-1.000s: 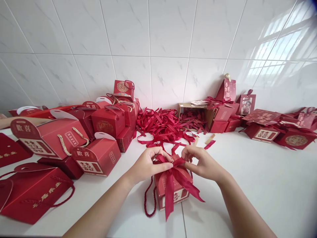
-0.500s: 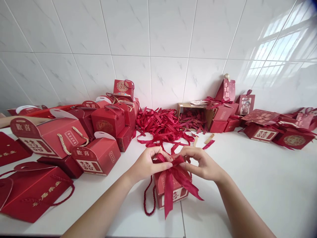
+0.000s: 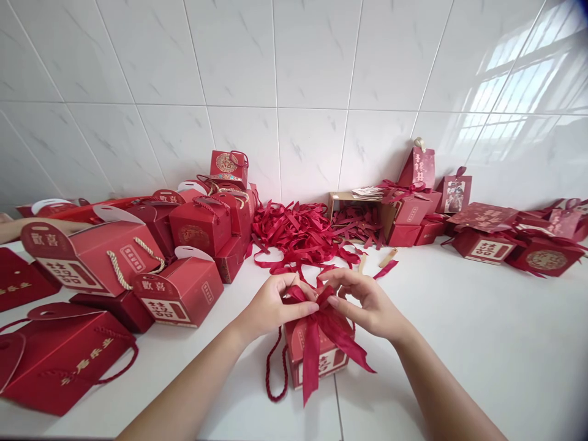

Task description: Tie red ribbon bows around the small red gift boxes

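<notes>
A small red gift box (image 3: 296, 346) stands on the white table in front of me, a dark red cord handle hanging at its left side. On its top lies a red ribbon bow (image 3: 311, 349), two long tails draped down the front. My left hand (image 3: 280, 306) pinches the bow's left loop between thumb and fingers. My right hand (image 3: 367, 303) is at the bow's right loop, thumb and index finger closed on the ribbon. The knot is partly hidden by my fingertips.
Red gift boxes (image 3: 199, 223) are stacked at the left, more boxes (image 3: 487, 248) at the right. Behind my hands lies a heap of red ribbons (image 3: 294, 229), beside an open carton (image 3: 388, 223). Another person's arm (image 3: 27, 228) reaches in at the far left.
My right hand has lifted slightly and shifted its fingers on the right loop. The bow's tails have moved a little left. The other person's arm has moved slightly.
</notes>
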